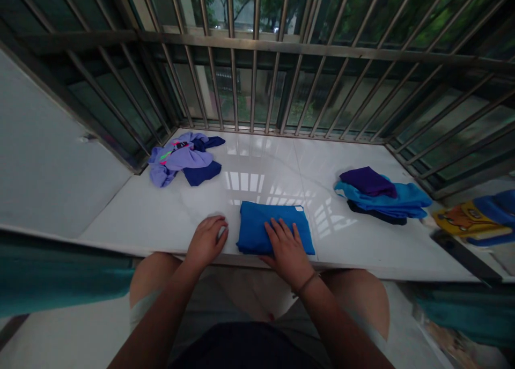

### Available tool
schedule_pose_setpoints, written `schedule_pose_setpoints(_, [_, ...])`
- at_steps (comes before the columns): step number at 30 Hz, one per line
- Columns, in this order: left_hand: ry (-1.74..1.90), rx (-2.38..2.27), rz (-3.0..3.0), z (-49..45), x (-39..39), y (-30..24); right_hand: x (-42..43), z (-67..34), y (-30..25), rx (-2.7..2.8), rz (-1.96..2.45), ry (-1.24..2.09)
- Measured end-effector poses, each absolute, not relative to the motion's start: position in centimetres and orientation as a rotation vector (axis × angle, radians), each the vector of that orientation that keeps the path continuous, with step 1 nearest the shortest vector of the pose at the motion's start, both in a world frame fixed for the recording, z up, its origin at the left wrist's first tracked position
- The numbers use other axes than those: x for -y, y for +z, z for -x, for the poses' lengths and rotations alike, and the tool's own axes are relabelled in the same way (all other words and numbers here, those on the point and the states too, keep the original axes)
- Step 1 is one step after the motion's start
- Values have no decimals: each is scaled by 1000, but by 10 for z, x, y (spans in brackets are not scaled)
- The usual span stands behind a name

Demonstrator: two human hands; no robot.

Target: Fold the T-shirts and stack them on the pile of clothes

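Observation:
A folded blue garment [253,229] lies flat near the front edge of the white ledge, with a small white patch at its upper right corner. My right hand [287,248] rests on top of it, fingers stretched over the fabric and not gripping. To the left of the garment, my left hand [207,241] sits on the ledge at its front edge, empty. Its fingers are loosely bent, with the thumb apart from them. A small gap separates this hand from the folded garment.
A crumpled lavender and navy clothing heap [181,157] lies at the back left. On the right is a stack of folded purple, blue and dark clothes [382,194]. Beyond it are a yellow and blue item [470,221] and a dark flat bar [464,256]. Metal window bars [255,85] enclose the ledge.

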State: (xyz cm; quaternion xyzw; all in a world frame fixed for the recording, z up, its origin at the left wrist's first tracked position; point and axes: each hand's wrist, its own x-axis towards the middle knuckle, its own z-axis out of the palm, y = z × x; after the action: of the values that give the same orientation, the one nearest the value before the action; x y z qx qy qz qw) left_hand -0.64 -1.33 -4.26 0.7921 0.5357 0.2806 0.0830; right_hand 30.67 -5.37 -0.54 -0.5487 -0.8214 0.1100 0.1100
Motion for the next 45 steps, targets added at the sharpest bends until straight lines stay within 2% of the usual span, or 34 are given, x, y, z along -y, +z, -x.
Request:
schedule_pose_setpoints(5, [807,-1647,-2364,6,13,-43,46,-321,-27,2427,1619,370])
schedule_pose_setpoints(11, [822,-1641,-2307,3,12,-41,31,-313,2,2367,1711,500])
schedule_pose_setpoints(15, [829,-1635,-2292,3,13,-39,19,-311,22,2038,1639,884])
schedule_pose_setpoints(19, [813,-1644,-2314,4,12,-40,4,-317,34,1273,1325,1457])
schedule_pose_setpoints(22, [827,-1639,-2333,5,12,-43,-18,-335,51,776,1244,1674])
schedule_pose_setpoints(25, [843,-1632,-2344,5,12,-45,-56,-369,74,649,1255,1581])
schedule_pose_setpoints(32, [844,-1660,-2322,3,13,-44,-141,-493,117,506,984,959])
schedule_pose_setpoints(35, [848,-1657,-2312,3,14,-44,-140,-532,111,534,1203,828])
schedule_pose_setpoints(39, [858,-1658,-2307,3,13,-45,-111,-553,85,567,1536,834])
schedule_pose_setpoints(45, [877,-1647,-2318,4,12,-44,-86,-559,55,533,1619,778])
